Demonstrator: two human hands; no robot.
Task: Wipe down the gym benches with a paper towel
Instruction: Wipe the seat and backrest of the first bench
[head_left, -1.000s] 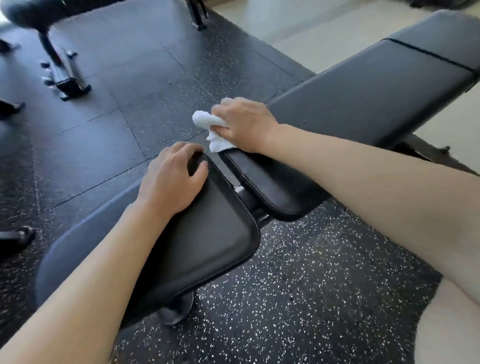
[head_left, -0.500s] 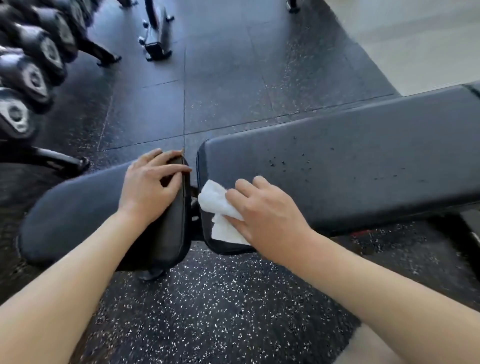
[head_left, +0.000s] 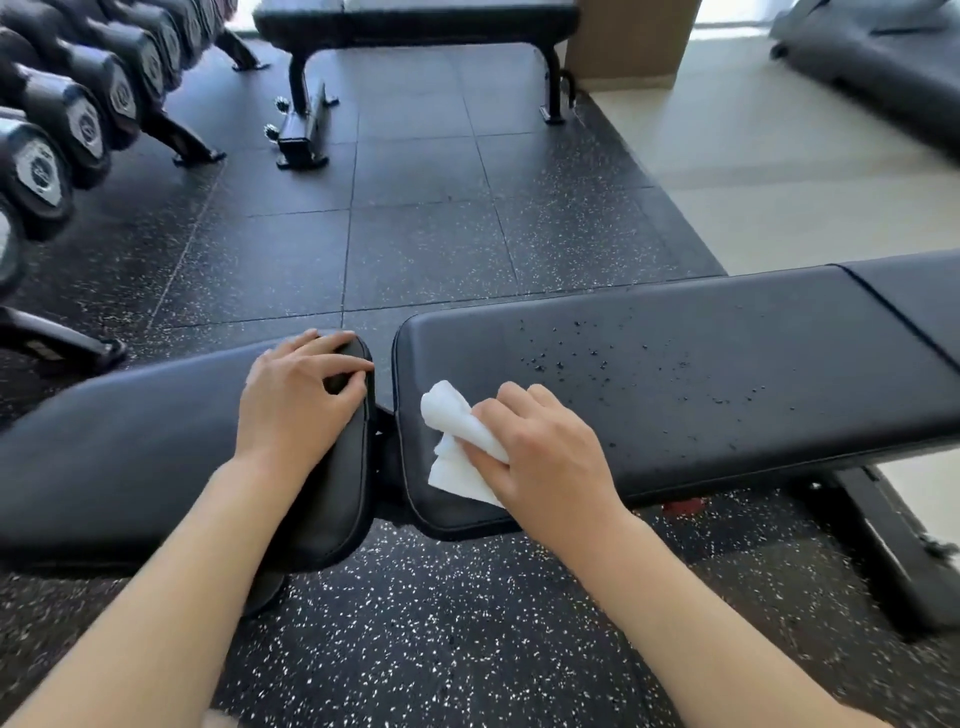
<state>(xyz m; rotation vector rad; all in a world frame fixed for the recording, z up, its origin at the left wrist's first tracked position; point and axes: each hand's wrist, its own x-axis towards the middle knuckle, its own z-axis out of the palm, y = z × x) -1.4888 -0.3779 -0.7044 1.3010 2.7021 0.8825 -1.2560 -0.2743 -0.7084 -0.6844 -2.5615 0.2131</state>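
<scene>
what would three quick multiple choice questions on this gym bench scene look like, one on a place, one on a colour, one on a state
1. Where does the paper towel lie?
A. on the floor
B. on the long back pad, near its end by the gap
C. on the dumbbell rack

2. What colour is the paper towel?
A. white
B. blue
C. yellow

3. What is the left hand doing?
A. hanging free
B. holding a dumbbell
C. resting on the seat pad, fingers at its far corner

Answers:
1 B: the right hand holds it down on the back pad.
2 A: it shows white against the black pad.
3 C: its palm lies on the seat pad.
</scene>
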